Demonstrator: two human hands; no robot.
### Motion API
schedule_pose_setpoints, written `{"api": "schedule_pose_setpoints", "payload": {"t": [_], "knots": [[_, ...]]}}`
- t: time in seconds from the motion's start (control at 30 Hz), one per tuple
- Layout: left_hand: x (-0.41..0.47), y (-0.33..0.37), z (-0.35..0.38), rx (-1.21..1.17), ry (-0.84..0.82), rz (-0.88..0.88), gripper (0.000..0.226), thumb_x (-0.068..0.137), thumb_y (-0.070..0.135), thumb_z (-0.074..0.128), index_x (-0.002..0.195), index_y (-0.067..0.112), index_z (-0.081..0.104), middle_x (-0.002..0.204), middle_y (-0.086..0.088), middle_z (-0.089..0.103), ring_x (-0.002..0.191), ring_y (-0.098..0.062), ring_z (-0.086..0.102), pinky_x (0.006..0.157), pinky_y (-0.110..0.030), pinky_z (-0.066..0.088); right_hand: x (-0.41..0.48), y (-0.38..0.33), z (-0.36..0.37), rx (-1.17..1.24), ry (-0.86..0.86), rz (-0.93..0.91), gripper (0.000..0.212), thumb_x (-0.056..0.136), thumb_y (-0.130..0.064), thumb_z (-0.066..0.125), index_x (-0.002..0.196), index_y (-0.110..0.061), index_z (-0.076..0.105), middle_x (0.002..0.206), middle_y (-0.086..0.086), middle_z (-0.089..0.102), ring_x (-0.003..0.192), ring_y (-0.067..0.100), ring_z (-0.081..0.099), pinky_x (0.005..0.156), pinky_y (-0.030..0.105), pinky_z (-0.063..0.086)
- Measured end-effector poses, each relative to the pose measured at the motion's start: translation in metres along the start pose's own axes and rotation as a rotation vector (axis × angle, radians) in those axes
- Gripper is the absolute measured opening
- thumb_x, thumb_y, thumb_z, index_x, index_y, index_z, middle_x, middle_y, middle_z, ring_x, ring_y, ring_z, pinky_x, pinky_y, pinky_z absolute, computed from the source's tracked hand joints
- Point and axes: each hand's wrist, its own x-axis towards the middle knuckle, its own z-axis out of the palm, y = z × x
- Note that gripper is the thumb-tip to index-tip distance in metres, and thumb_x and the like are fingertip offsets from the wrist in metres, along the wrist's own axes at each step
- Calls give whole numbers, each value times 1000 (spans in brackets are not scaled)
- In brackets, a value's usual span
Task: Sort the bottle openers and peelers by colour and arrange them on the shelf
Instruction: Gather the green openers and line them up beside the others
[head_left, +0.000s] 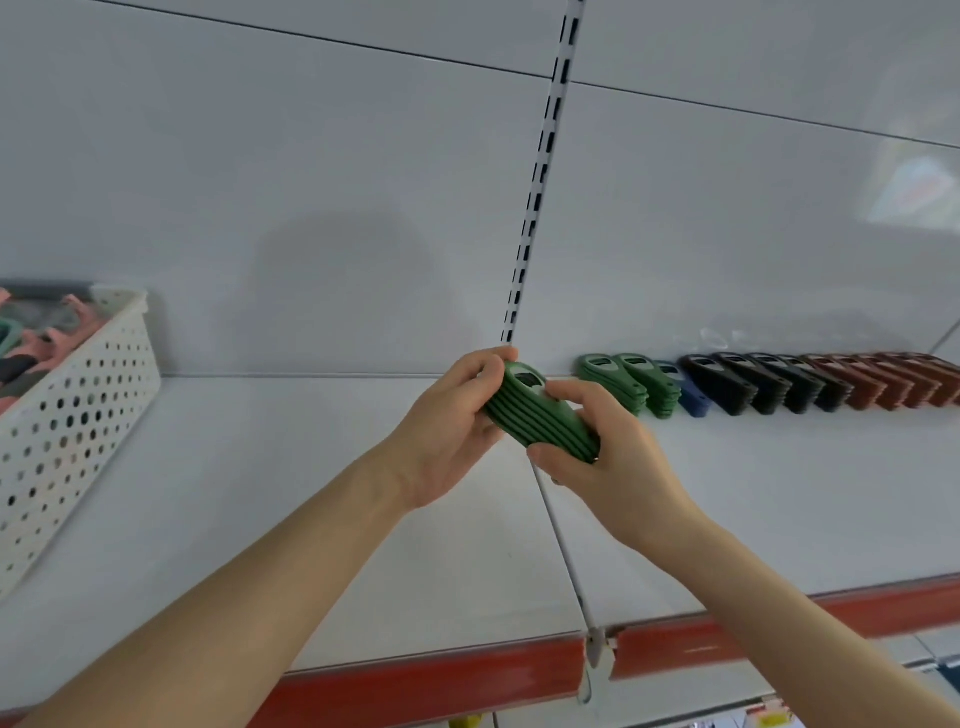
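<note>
Snugly, hands (447, 431) (613, 460) around green openers (540, 415)

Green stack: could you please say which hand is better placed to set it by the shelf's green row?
Probably the right hand: it grips the stack on the side nearer the green row. The left hand holds the other end, farther away.

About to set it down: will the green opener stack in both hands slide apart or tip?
Likely stiff: the green opener stack shows straight, parallel edges. May slide apart: left hand and right hand clamp both ends. Could tip: shelved stacks lean.
</note>
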Motion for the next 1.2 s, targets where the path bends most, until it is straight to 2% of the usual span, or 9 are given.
{"api": "schedule_pose_setpoints", "payload": {"t": [0.1,0.2,0.27,0.33,0.47,0.6,0.77,1.0,1.2], "knots": [[7,-10,-16,665,136,50,23,98,28,40,117,23,52,124,6,53,115,-6,48,95,-21,35,8,19,-6,-115,7,26,39,87,-13,60,123,-22,46,75,-7,52,60,8,48,53,13,39],[13,-26,-38,1287,118,53,39,98,31,40,133,14,42,135,-3,44,126,-16,39,98,-22,30,19,39,-11,-279,-14,66,42,91,-13,53,130,-15,39,99,4,58,72,17,47,56,21,33],[16,-34,-44,1544,66,67,45,98,37,34,133,9,41,135,-9,42,128,-21,34,100,-22,23,26,48,-14,-376,-32,107,44,92,-12,50,133,-11,36,115,11,55,88,23,49,68,23,33],[18,-39,-45,1684,46,93,64,87,51,20,129,8,43,127,-9,44,124,-22,34,99,-21,19,34,53,-13,-450,-51,141,43,92,-10,48,133,-9,35,118,14,54,100,28,51,73,25,33],[21,-47,-48,1763,77,164,97,58,60,-6,123,10,46,121,-6,43,125,-25,31,105,-26,16,49,55,-10,-537,-76,189,36,92,-6,45,126,-3,36,113,18,54,101,32,51,72,31,36],[19,-49,-50,1776,87,187,97,59,60,-8,126,13,44,128,-6,41,129,-24,27,106,-26,13,68,55,-5,-579,-68,229,26,92,-4,45,117,-1,39,110,19,55,93,33,52,67,29,33],[19,-49,-51,1754,99,200,96,60,61,-7,128,14,43,133,-6,39,132,-23,25,109,-26,11,88,58,5,-645,-29,255,21,93,-2,43,113,-3,39,110,19,56,100,35,54,67,32,33],[17,-48,-49,1731,110,222,97,60,61,-6,128,13,44,136,-7,38,133,-22,24,108,-23,9,77,67,-2,-538,-25,218,46,90,-16,51,133,-9,35,120,17,52,111,34,49,82,35,40],[18,-49,-51,1733,126,236,96,61,61,-5,128,13,45,135,-7,39,134,-22,25,108,-23,11,63,70,-9,-464,1,166,47,91,-15,53,134,-9,38,119,16,54,108,30,50,86,34,40]]}}
